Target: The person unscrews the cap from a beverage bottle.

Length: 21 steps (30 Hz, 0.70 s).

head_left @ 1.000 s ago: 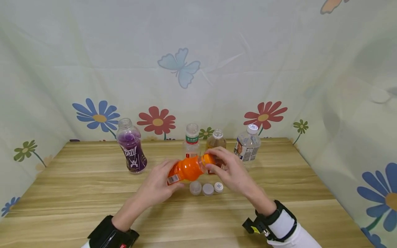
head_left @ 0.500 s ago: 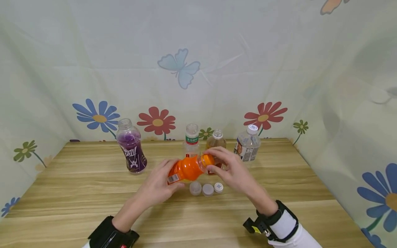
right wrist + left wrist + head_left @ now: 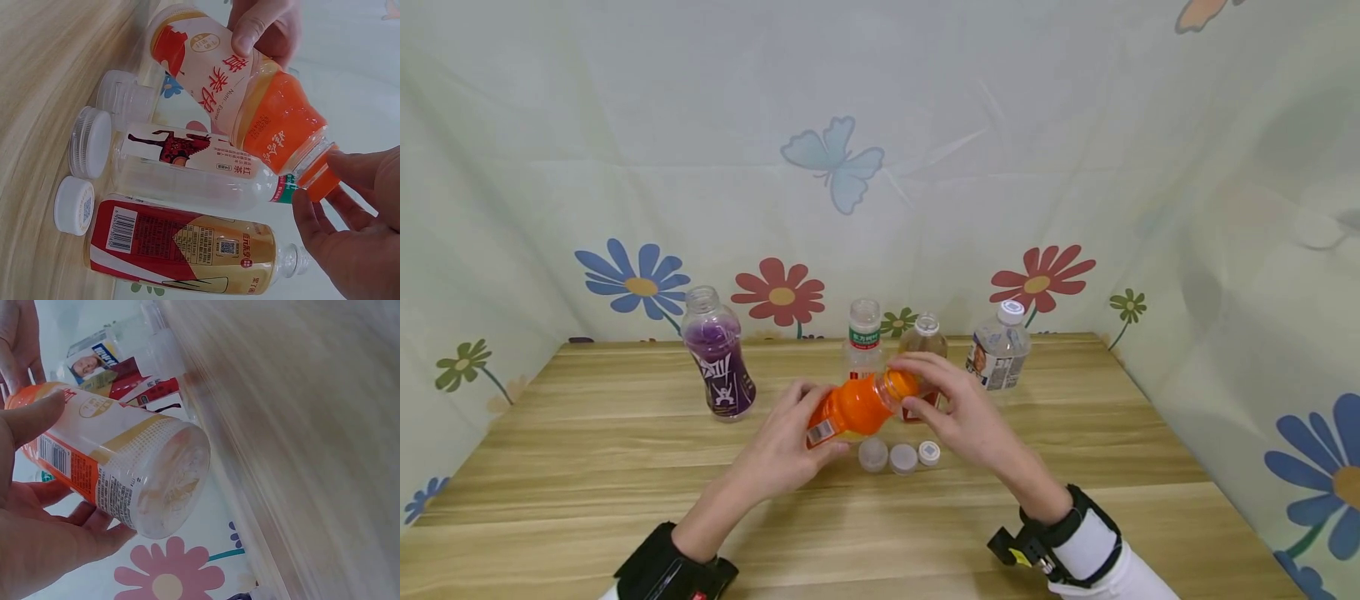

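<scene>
1 orange-and-white plastic bottle (image 3: 859,407) tilts near head-view centre, left hand (image 3: 782,450) curled round it, right hand (image 3: 961,415) pinching its orange plastic cap (image 3: 899,384) at 2 o'clock. Right wrist view: 3 round pale plastic caps (image 3: 90,142) sit at 9 o'clock.

A bottle (image 3: 857,408) (between left hand (image 3: 786,448) and right hand (image 3: 958,412)) is before two bottles (image 3: 865,337) on the table (image 3: 587,483).

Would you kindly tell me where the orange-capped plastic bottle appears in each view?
Head: the orange-capped plastic bottle, tilted, just below centre.
Left wrist: left of centre, its clear base nearest the middle.
Right wrist: upper middle, slanting down to its orange cap on the right.
Shared landmark: the bare left hand, gripping it in every view.
</scene>
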Available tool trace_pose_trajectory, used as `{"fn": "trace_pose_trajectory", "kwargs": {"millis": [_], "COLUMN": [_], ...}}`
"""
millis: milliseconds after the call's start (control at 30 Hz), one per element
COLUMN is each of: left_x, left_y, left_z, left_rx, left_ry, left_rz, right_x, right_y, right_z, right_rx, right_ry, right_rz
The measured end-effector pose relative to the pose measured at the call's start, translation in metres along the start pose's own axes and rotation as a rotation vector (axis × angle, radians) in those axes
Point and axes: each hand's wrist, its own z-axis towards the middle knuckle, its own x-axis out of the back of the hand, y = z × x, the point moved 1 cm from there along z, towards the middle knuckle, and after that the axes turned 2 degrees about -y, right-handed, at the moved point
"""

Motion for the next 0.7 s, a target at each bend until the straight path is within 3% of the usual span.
{"fn": "trace_pose_trajectory", "kwargs": {"millis": [700], "left_x": [-0.0003], "left_y": [-0.0003], "left_z": [-0.0006], "left_rx": [-0.018], "left_ry": [-0.020], "left_rz": [0.022], "right_x": [0.0006], "right_y": [0.0010], "right_z": [-0.0011], "right_rx": [-0.021], "right_ry": [0.028], "right_rz": [0.065]}}
